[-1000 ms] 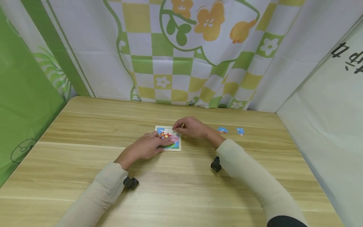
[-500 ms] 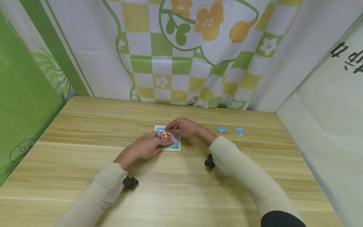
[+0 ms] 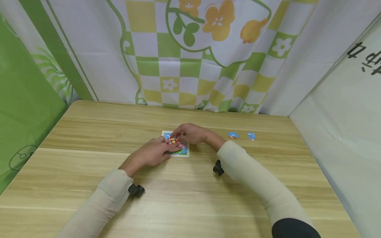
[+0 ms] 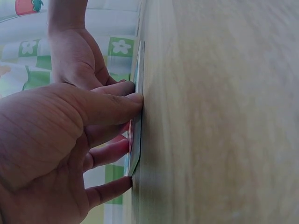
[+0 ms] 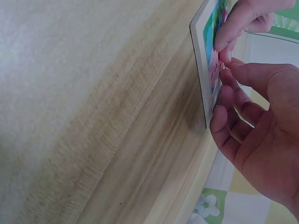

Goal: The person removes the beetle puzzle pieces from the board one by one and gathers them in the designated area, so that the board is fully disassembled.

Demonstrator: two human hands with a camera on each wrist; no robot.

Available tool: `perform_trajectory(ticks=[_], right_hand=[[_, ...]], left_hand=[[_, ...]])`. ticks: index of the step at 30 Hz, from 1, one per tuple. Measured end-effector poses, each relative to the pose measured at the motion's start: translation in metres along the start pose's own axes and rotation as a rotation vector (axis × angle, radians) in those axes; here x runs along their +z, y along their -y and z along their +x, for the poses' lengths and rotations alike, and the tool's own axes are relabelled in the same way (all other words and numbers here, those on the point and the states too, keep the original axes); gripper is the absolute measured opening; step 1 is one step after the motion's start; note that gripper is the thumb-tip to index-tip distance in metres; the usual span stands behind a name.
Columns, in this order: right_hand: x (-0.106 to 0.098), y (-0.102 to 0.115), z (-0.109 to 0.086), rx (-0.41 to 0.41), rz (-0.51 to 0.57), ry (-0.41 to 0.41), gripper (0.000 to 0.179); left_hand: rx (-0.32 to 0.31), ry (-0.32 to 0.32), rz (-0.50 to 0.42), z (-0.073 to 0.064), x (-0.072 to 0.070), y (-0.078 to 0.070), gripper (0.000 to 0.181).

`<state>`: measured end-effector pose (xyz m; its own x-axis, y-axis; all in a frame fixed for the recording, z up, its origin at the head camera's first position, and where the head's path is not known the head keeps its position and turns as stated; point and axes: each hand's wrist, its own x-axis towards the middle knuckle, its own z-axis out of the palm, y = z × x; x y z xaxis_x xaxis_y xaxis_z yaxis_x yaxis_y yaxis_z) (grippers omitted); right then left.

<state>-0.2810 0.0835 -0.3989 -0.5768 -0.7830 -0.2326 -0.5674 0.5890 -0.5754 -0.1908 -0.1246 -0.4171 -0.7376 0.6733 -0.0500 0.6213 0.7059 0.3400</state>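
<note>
A small framed jigsaw puzzle with a pale border lies flat near the table's middle; blue, green, pink and red picture parts show on it. My left hand rests on its left part with fingers extended over the picture; in the left wrist view the thumb touches the near edge. Over the upper right part, my right hand bends its fingers, thumb and index fingertips close together at the picture. Whether a piece sits between them is hidden. In the right wrist view the bent fingers lie by the frame's edge.
Two loose blue puzzle pieces lie on the wooden table, right of my right hand. A checked curtain hangs behind the table's far edge. Green cloth stands at the left, and a white sheet with dark writing at the right.
My right hand has moved left over the puzzle, from its upper right edge to the upper middle of the picture. My left hand stays in place. The loose pieces have not moved.
</note>
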Motion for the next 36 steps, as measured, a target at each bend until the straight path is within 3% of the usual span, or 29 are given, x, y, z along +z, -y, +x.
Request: perform_trajectory(ticks=[7, 16, 25, 31, 36], right_hand=[[-0.002, 0.002, 0.001, -0.024, -0.024, 0.003, 0.032], [-0.001, 0.003, 0.003, 0.015, 0.01, -0.013, 0.028], [-0.001, 0.006, 0.004, -0.041, 0.014, -0.036, 0.022], [-0.002, 0.01, 0.004, 0.008, 0.013, -0.051, 0.023], [-0.001, 0.012, 0.005, 0.036, 0.026, -0.114, 0.029]], left_hand=[[0.002, -0.007, -0.034, 0.0, 0.002, 0.002, 0.048], [0.023, -0.023, -0.04, 0.001, 0.001, 0.002, 0.048], [0.035, -0.013, -0.043, 0.002, 0.002, 0.004, 0.051], [0.05, -0.019, -0.043, 0.001, 0.003, 0.005, 0.052], [0.044, -0.011, -0.035, 0.002, 0.003, 0.004, 0.051]])
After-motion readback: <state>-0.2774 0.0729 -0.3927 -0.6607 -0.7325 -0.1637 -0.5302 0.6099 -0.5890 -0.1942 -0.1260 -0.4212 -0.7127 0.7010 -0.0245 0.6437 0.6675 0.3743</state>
